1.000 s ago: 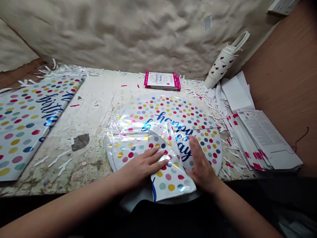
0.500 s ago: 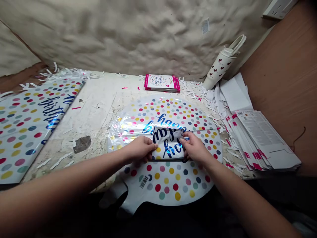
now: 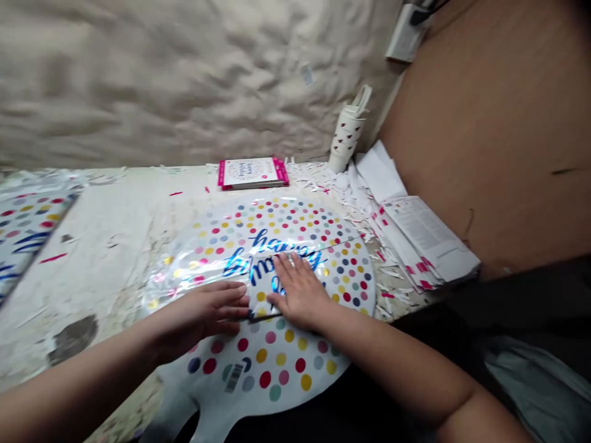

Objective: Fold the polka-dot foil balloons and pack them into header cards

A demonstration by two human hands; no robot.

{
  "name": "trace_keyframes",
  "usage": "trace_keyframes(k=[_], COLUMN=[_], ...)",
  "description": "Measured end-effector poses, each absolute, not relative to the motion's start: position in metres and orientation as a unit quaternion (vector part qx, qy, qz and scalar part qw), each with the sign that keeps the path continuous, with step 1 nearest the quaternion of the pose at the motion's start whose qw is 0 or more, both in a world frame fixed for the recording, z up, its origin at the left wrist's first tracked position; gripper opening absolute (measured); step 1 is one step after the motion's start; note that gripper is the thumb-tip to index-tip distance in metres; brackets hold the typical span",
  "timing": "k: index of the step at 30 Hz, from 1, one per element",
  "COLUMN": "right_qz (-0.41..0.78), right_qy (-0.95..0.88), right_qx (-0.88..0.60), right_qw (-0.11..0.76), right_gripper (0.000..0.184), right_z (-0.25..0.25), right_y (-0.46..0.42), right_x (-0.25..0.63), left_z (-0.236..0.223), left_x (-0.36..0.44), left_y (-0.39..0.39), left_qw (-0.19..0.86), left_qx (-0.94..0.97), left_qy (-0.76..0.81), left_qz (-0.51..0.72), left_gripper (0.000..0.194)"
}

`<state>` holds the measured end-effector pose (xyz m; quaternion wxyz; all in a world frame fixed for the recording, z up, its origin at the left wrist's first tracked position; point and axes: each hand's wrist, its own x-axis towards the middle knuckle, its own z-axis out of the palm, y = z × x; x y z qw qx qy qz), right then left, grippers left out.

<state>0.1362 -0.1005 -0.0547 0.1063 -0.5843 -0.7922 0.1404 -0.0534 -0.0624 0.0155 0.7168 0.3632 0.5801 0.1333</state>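
The step in hand looks like flattening a folded-over flap [image 3: 263, 295] of a polka-dot foil balloon [image 3: 281, 363] lying on the table [image 3: 106, 246]. Both grips are wide and clasp nothing: the right hand [image 3: 300, 292] presses palm-down on the flap, fingers spread, while the left hand [image 3: 203, 317] lies flat against its left end. The crease looks to call for firm, even smoothing.

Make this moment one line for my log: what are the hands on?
foil birthday balloon: polka-dotted, folded over | left hand: on it, beside fold | right hand: flat on folded flap
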Motion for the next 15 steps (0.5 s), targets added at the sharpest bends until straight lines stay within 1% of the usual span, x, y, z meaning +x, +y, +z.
trace_keyframes(k=[3,5,6,8,9,10,12,13,14,15], right_qz=[0.148,0.106,0.064,-0.055,-0.086,-0.087,-0.069,-0.061,-0.065,-0.083], right_qy=[-0.811,-0.796,-0.762,-0.613,-0.531,-0.484,-0.465,-0.467,-0.474,-0.493], right_qx=[-0.554,-0.581,-0.628,-0.772,-0.829,-0.860,-0.874,-0.875,-0.870,-0.856], right_qw=[0.115,0.131,0.143,0.161,0.151,0.133,0.119,0.114,0.118,0.132], right_gripper=[0.072,0.070,0.070,0.071,0.075,0.074,0.048,0.039,0.034,0.035], right_z=[-0.045,-0.033,-0.026,-0.011,-0.004,0.003,0.014,0.018,0.019,0.018], right_y=[-0.095,-0.087,-0.082,-0.073,-0.070,-0.069,-0.073,-0.078,-0.085,-0.092], right_x=[0.148,0.177,0.199,0.254,0.284,0.311,0.349,0.355,0.351,0.338], left_z=[0.006,0.004,0.005,0.011,0.014,0.017,0.021,0.022,0.023,0.024], left_x=[-0.037,-0.027,-0.024,-0.024,-0.028,-0.033,-0.047,-0.054,-0.061,-0.068], left_y=[-0.054,-0.049,-0.048,-0.048,-0.050,-0.052,-0.060,-0.065,-0.071,-0.079], left_qw=[0.667,0.635,0.638,0.670,0.685,0.696,0.692,0.680,0.666,0.648], left_qx=[0.465,0.502,0.502,0.485,0.483,0.492,0.539,0.572,0.608,0.642], left_qy=[0.581,0.586,0.580,0.548,0.525,0.499,0.447,0.423,0.399,0.380], left_qz=[0.041,0.043,0.068,0.125,0.146,0.160,0.176,0.177,0.170,0.152], left_gripper=[0.037,0.036,0.034,0.035,0.038,0.041,0.046,0.046,0.043,0.038])
